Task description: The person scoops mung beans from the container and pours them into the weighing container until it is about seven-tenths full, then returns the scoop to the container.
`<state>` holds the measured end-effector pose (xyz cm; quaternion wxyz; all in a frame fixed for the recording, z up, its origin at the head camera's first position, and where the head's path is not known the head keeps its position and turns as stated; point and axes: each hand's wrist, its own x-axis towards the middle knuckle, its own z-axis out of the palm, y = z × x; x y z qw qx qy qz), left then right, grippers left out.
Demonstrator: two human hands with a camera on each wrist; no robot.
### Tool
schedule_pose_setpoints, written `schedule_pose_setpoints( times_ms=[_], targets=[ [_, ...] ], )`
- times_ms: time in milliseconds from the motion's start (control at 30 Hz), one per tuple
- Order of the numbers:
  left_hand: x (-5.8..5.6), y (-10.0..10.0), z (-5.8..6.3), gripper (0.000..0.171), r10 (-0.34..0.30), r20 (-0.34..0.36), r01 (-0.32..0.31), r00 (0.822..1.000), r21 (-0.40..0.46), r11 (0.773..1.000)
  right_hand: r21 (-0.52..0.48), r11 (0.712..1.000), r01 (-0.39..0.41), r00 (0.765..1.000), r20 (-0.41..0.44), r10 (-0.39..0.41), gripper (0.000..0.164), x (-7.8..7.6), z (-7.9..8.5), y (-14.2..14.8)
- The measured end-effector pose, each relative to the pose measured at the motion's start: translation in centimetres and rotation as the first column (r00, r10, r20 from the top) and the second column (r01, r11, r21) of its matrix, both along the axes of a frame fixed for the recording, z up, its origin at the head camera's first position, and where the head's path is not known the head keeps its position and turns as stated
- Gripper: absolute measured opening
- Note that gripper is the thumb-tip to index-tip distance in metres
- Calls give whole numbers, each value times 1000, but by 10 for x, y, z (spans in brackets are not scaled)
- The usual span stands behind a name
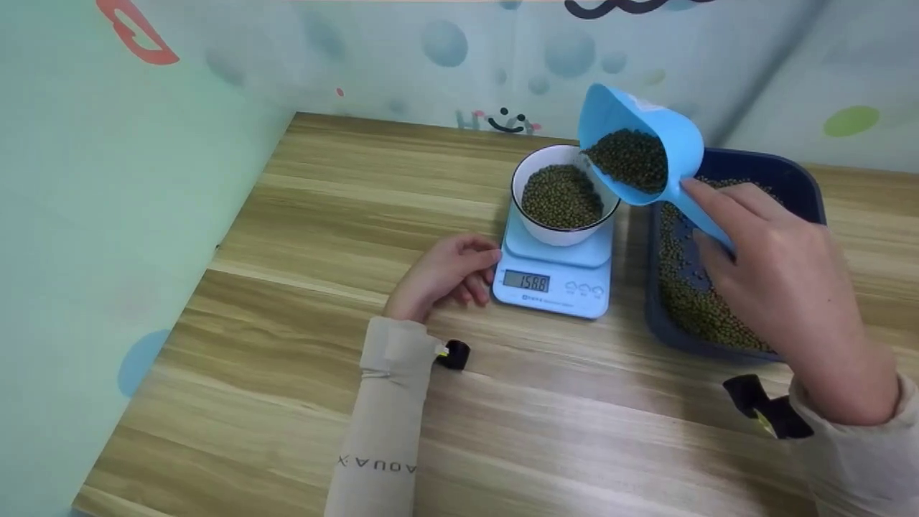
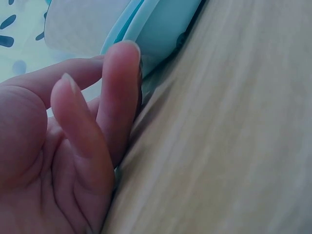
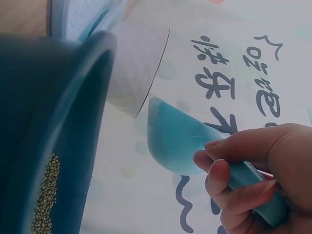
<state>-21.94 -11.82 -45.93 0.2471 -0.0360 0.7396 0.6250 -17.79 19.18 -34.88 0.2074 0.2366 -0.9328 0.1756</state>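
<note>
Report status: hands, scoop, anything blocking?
Right hand grips scoop of beans, tilted toward bowl. Left hand at edge of scale. Nothing seen between scoop and bowl.

Bright, soft light fills the head view, and there's a pale sheen on the light-brown wood-grain counter (image 1: 574, 409), lying between the left hand (image 1: 449, 276) and right hand (image 1: 779, 251) but nearer the wearer! Over to the left wrist: duller, the counter smearing out of focus beside the hand, soft shadow hugging it. Right wrist now, hazy, bluish, the deep dark-blue plastic tub (image 3: 34, 107) opposite the hand sinking into shade!
</note>
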Motion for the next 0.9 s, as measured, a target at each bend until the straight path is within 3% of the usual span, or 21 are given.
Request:
schedule_pose_setpoints(
  times_ms=[267, 533, 633, 900],
  targets=[
    [-1, 0, 1, 32, 0, 11, 0, 1000, 31, 1000, 0, 1000, -15, 1000, -22, 15, 52, 0, 0, 0],
    [7, 3, 24, 30, -20, 24, 19, 1000, 44, 999, 0, 999, -46, 995, -85, 46, 51, 0, -2, -3],
    [6, 2, 22, 31, -24, 26, 23, 999, 42, 999, 3, 999, -48, 995, -90, 48, 50, 0, -2, -4],
    [-1, 0, 2, 30, -10, 9, 10, 1000, 23, 1000, 14, 999, -50, 994, -97, 52, 47, 1, -4, -7]
  ],
)
